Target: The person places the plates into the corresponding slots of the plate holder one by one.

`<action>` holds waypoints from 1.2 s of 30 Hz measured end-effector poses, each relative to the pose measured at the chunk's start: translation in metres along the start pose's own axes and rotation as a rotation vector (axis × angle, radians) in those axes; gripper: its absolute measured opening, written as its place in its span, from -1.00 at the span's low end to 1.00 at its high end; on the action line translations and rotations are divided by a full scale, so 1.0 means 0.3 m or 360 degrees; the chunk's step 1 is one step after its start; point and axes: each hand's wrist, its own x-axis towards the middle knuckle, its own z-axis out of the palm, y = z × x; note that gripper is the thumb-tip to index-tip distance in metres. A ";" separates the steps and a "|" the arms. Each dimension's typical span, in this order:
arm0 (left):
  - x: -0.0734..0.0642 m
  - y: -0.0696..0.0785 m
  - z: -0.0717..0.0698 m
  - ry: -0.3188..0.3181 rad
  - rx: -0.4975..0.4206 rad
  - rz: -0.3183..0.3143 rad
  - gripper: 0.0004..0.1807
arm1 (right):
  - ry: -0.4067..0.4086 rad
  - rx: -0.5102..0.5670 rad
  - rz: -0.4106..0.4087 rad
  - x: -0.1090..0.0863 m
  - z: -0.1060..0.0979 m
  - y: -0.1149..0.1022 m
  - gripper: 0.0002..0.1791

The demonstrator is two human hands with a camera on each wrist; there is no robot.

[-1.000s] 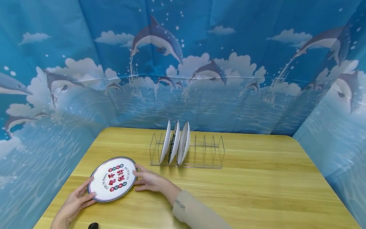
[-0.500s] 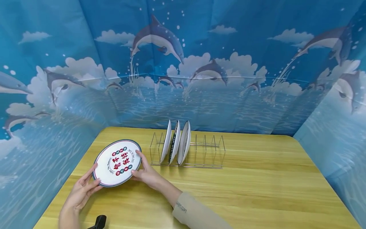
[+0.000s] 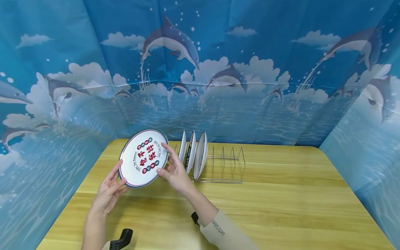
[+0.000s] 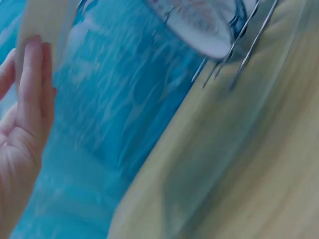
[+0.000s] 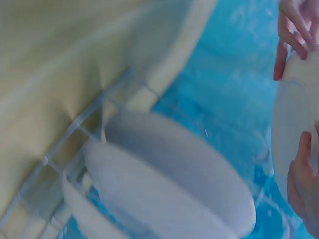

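Observation:
A white plate [image 3: 131, 163] with a blue-and-red rim and red lettering is held up off the table, its face tilted toward the head camera. My left hand [image 3: 109, 194] grips its lower left edge, thumb on the face and fingers behind. On the plate's right edge, my right hand [image 3: 177, 173] pinches the rim between thumb and fingers. Just to the right stands a wire dish rack [image 3: 223, 166] with three plates upright in its left slots; the nearest to the right is a white plate [image 3: 200, 156]. The right wrist view shows the underside of the held plate [image 5: 286, 119].
The wooden table [image 3: 281, 194] stretches to the right and in front of the rack. Behind and at both sides hangs a dolphin-print curtain [image 3: 187, 111]. A black wrist mount [image 3: 122, 239] sits on the left forearm. Several rack slots to the right hold no plates.
Both hands have lifted the plate and carried it up and to the right, toward the rack. It now overlaps the rack's left end in the head view.

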 end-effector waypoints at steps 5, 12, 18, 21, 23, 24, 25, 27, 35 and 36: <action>0.067 0.000 0.095 0.0006 0.0118 -0.0052 -0.30 | 0.0125 -0.0005 -0.0218 -0.005 -0.079 -0.087 -0.18; 0.150 -0.126 0.080 -0.0089 0.0344 -0.0016 -0.27 | 0.0395 -0.0016 -0.0508 -0.030 -0.251 -0.217 -0.17; 0.193 -0.152 0.123 0.0087 0.0632 -0.0092 -0.25 | 0.0648 -0.0046 -0.0693 -0.098 -0.397 -0.299 -0.19; 0.210 -0.153 0.148 0.0116 0.0693 -0.0127 -0.26 | 0.0761 -0.0084 -0.0665 -0.133 -0.452 -0.319 -0.20; 0.223 -0.155 0.160 0.0128 0.0732 -0.0122 -0.27 | 0.0841 -0.0139 -0.0597 -0.153 -0.478 -0.323 -0.20; 0.230 -0.158 0.164 0.0131 0.0754 -0.0119 -0.28 | 0.0875 -0.0181 -0.0553 -0.161 -0.488 -0.323 -0.21; 0.237 -0.162 0.168 0.0140 0.0773 -0.0111 -0.30 | 0.0899 -0.0227 -0.0501 -0.168 -0.497 -0.320 -0.21; 0.250 -0.170 0.176 0.0164 0.0794 -0.0088 -0.33 | 0.0918 -0.0336 -0.0383 -0.179 -0.510 -0.309 -0.21; 0.290 -0.197 0.201 0.0218 0.0931 -0.0051 -0.47 | 0.0711 -0.0743 -0.0130 -0.187 -0.509 -0.256 -0.22; 0.295 -0.199 0.203 0.0229 0.0948 -0.0062 -0.49 | 0.0690 -0.0774 -0.0117 -0.185 -0.505 -0.253 -0.22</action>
